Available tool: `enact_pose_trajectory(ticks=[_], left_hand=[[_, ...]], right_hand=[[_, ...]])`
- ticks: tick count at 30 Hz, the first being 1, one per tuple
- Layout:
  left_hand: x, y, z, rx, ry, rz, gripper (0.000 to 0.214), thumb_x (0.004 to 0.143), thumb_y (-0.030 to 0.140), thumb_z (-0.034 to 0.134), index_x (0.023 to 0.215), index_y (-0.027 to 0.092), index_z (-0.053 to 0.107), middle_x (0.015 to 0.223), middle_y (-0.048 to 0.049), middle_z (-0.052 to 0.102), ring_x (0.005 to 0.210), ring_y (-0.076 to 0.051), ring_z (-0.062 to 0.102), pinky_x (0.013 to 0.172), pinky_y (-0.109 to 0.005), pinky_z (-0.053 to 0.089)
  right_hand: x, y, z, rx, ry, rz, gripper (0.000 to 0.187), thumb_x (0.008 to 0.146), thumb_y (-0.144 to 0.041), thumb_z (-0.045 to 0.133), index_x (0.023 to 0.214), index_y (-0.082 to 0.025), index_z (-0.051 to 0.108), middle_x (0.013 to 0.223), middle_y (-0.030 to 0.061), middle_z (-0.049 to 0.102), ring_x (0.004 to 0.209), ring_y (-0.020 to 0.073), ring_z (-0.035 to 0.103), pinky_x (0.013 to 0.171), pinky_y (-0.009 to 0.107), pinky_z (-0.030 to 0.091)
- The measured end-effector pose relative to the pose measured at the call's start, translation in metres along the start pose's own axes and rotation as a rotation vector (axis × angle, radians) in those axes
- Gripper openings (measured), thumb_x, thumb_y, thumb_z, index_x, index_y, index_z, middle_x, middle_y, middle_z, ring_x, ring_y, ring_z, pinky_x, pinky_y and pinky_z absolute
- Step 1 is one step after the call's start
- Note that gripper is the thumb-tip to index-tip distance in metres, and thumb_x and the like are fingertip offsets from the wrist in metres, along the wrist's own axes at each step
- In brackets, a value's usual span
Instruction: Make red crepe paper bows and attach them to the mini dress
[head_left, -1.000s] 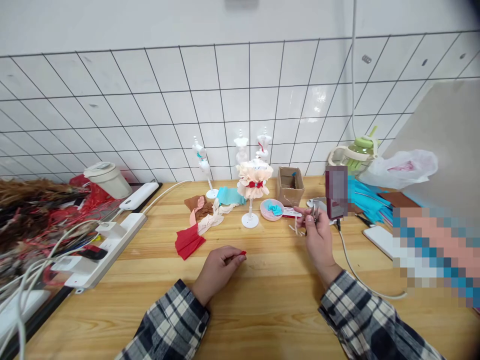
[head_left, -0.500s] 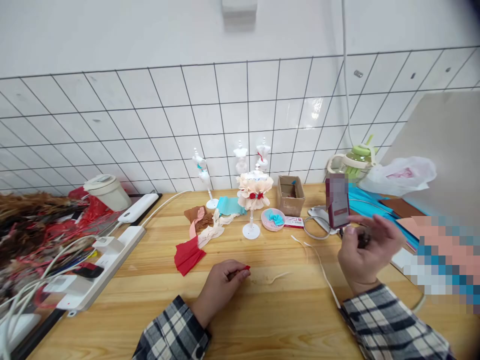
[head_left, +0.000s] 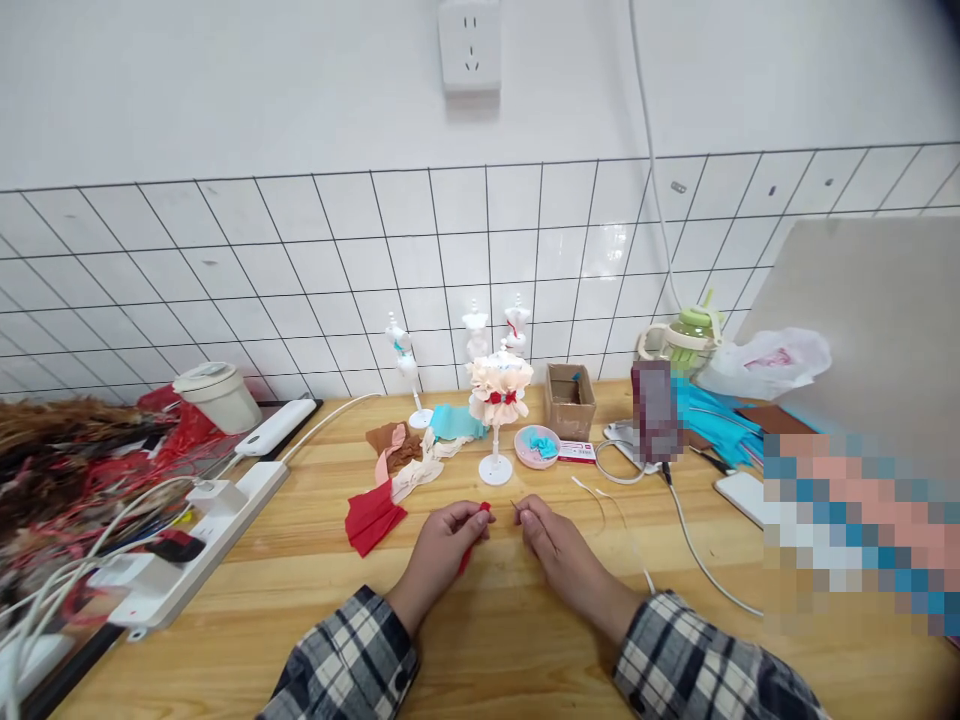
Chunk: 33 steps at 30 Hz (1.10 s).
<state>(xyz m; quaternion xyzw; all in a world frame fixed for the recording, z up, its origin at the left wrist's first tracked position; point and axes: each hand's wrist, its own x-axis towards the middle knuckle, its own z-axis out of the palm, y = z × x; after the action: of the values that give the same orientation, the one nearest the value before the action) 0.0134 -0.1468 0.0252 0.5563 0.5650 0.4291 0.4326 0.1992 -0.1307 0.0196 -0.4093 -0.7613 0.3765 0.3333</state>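
My left hand (head_left: 450, 545) is closed in a pinch on a small red crepe paper piece (head_left: 466, 560), which pokes out above and below the fingers. Just to its right, my right hand (head_left: 555, 540) is also pinched, with a thin dark tip (head_left: 514, 504) showing at the fingers; what it is I cannot make out. Beyond the hands stands a mini mannequin (head_left: 501, 385) in a ruffled cream dress with a red waist bow. A pleated red paper piece (head_left: 375, 517) lies left of my hands.
Bare white mini mannequins (head_left: 475, 330) stand near the tiled wall. A pink dish (head_left: 537, 460) with blue scraps, a cardboard box (head_left: 570, 408) and a phone (head_left: 657, 410) are at right. A power strip (head_left: 217, 550) with cables runs along the left, beside tangled materials.
My right hand has come away from the phone and moved left, close to my left hand. The phone's screen has gone dark. The view has tilted up.
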Motion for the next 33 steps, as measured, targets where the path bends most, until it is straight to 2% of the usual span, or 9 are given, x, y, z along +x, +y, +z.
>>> enact_pose_trajectory(ticks=[3,7,17,24,33], left_hand=[[-0.008,0.003,0.0,-0.032,-0.062,0.005,0.035,0.077,0.049,0.06,0.079,0.014,0.067,0.065,-0.0007,0.061,0.064,-0.014,0.055,0.064,-0.024,0.044],[-0.02,0.004,0.002,-0.079,-0.124,-0.015,0.033,0.078,0.047,0.061,0.076,0.015,0.065,0.064,0.0005,0.06,0.062,-0.013,0.053,0.063,-0.024,0.043],[-0.017,-0.003,0.001,-0.106,-0.177,0.009,0.026,0.08,0.04,0.061,0.077,0.015,0.067,0.072,-0.001,0.064,0.071,-0.014,0.056,0.07,-0.024,0.044],[-0.02,-0.004,-0.002,-0.035,-0.228,0.011,0.025,0.081,0.039,0.061,0.077,0.015,0.068,0.072,-0.0011,0.065,0.07,-0.014,0.055,0.068,-0.023,0.043],[-0.02,0.0,-0.001,-0.045,-0.248,0.002,0.025,0.08,0.038,0.062,0.077,0.014,0.068,0.071,-0.0019,0.066,0.068,-0.014,0.056,0.067,-0.023,0.042]], right_hand=[[-0.001,0.0,0.0,-0.026,-0.085,0.013,0.03,0.096,-0.046,0.031,0.09,-0.023,0.05,0.065,-0.0029,0.054,0.06,0.0148,0.051,0.056,0.024,0.036],[-0.006,-0.005,0.007,-0.014,-0.137,-0.015,0.034,0.098,-0.043,0.024,0.087,-0.022,0.05,0.063,-0.0028,0.053,0.059,0.0141,0.051,0.057,0.024,0.037],[-0.009,-0.01,0.004,-0.035,-0.259,-0.024,0.032,0.099,-0.041,0.022,0.093,-0.022,0.047,0.062,-0.0042,0.05,0.058,0.0135,0.05,0.057,0.023,0.036],[-0.009,-0.004,0.006,-0.119,-0.278,-0.052,0.028,0.098,-0.039,0.026,0.091,-0.022,0.047,0.08,0.001,0.058,0.072,0.0151,0.054,0.063,0.025,0.036],[-0.007,0.003,0.007,-0.126,-0.301,-0.05,0.03,0.098,-0.042,0.027,0.087,-0.021,0.047,0.078,0.0009,0.058,0.07,0.0148,0.052,0.062,0.025,0.035]])
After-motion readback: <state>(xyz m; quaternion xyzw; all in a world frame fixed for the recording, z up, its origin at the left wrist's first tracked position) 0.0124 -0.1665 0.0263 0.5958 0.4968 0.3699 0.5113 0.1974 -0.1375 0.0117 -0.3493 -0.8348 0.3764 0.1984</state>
